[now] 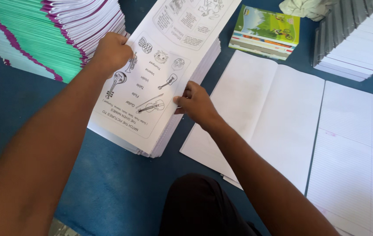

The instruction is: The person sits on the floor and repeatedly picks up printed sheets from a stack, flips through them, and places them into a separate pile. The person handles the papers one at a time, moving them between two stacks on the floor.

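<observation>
**Two hands on a stack of printed worksheets, blue floor covering**

Left hand [111, 52]: closed over the far long edge of the top sheet, fingers curled under it, apparently steadying or lifting that side.

Right hand [196, 104]: fingers pinched narrowly on the near long edge of the same sheet, thumb on top; the two-sided hold looks suited to squaring the sheet or peeling it off.

Worksheet stack [160, 65]: a thick pile of white pages lying askew on the blue floor covering [116, 188], between the two forearms. The top page carries black line drawings of musical instruments, a short word column and a framed panel of small cartoons farther up.

Open ruled sheets [265, 113]: large, blank, lined, spread flat just right of the stack, overlapping one another; more continue to the right edge.

Bound books, magenta and green edges [42, 30]: a tall fanned heap at upper left, touching the left hand's side of the stack.

Green-covered booklets [267, 28]: a small pile at top centre, cover showing a grassy scene in green and yellow.

Grey-edged white stack [357, 35]: upper right corner, stepped.

Crumpled pale cloth [304, 8]: top edge, between the booklets and the grey-edged stack.

Dark-clothed knee [195, 205]: bottom centre.
</observation>
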